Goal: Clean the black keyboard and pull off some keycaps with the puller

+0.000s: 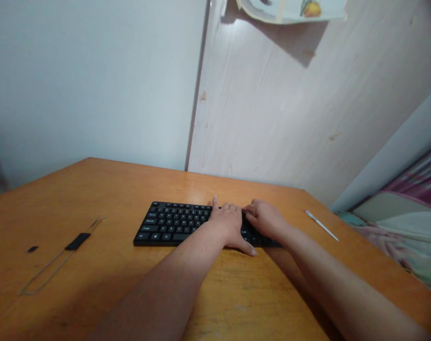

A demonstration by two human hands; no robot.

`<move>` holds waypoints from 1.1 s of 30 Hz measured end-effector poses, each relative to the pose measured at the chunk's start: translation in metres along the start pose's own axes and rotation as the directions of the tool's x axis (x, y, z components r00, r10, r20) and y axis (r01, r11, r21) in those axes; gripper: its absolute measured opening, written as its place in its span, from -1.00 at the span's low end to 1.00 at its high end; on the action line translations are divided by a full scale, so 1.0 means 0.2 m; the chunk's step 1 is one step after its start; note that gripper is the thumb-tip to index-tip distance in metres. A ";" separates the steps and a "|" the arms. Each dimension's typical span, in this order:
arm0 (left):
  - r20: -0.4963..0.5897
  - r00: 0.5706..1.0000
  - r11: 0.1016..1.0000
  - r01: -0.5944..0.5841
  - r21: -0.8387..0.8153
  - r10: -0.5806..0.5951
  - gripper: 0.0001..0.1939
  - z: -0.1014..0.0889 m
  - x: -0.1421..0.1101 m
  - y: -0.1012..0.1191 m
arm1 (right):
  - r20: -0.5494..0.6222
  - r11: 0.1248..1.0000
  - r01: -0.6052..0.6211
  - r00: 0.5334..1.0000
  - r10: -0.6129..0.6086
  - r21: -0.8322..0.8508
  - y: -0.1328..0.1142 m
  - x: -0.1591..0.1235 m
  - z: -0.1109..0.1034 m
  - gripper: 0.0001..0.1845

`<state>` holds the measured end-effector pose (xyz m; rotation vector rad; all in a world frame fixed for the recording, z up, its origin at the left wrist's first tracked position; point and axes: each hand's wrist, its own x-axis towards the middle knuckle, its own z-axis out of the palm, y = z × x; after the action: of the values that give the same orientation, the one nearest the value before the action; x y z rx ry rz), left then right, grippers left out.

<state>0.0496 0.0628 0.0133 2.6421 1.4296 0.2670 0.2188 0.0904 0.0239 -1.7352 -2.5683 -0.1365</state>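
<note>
Keyboard (174, 221), Windows-logo key (155, 236) visible, under left hand (229, 223), fingers spread; right hand (268, 219), pinch unclear; white stick (321, 226) right

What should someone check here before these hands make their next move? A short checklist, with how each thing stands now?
1. Keyboard resting on the table: ok.
2. Left hand over the keyboard: ok.
3. Right hand at the keyboard's right part: ok.
4. Anything in the right hand's grip: cannot tell, too small.
5. White stick apart from both hands: ok.
6. All keys visible: not ok, hands cover some.
</note>
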 end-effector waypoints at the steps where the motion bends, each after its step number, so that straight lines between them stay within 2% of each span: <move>1: 0.004 1.000 1.000 0.000 -0.002 0.000 0.21 0.00 0.00 0.00 | -0.001 1.000 0.007 1.000 -0.007 -0.009 0.00 -0.01 0.00 -0.70; 8: 0.016 1.000 1.000 0.001 -0.007 -0.001 0.16 -0.01 0.00 0.00 | 0.027 0.998 0.051 0.998 -0.050 -0.023 -0.03 -0.11 -0.05 -0.72; 15: 0.024 1.000 1.000 0.003 -0.002 -0.003 0.05 -0.01 0.00 -0.01 | 0.070 0.995 0.080 0.994 -0.083 0.053 -0.01 -0.17 -0.06 -0.73; 21: 0.027 1.000 1.000 -0.007 0.002 0.006 0.02 -0.02 -0.01 -0.01 | 0.052 0.991 0.086 0.994 -0.092 0.107 -0.04 -0.26 -0.07 -0.79; 33: 0.018 1.000 1.000 -0.004 0.015 0.004 0.02 0.02 0.01 -0.02 | -0.019 0.994 0.092 0.996 -0.092 0.050 -0.11 -0.41 -0.04 -0.79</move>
<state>0.0479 0.0658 0.0093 2.6525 1.4261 0.2330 0.2295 0.0069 0.0240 -1.5930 -2.6165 -0.0869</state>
